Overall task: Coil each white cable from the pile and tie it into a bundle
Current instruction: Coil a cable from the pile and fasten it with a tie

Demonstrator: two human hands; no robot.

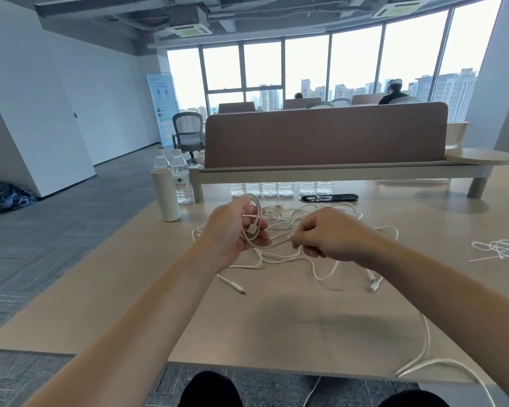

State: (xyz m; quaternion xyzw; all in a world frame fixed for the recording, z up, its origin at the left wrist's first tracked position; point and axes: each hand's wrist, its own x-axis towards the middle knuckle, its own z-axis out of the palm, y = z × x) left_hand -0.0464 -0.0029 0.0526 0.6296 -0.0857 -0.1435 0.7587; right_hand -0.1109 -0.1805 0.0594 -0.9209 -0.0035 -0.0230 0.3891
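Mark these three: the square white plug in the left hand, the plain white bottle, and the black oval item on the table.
square white plug [252,230]: head view, its flat face.
plain white bottle [165,198]: head view, middle of its body.
black oval item [329,198]: head view, centre of its top.

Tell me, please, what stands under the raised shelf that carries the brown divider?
A row of clear water bottles shows in the gap under the shelf. Only their lower parts are visible; the shelf and the brown divider cover their tops and whatever stands behind.
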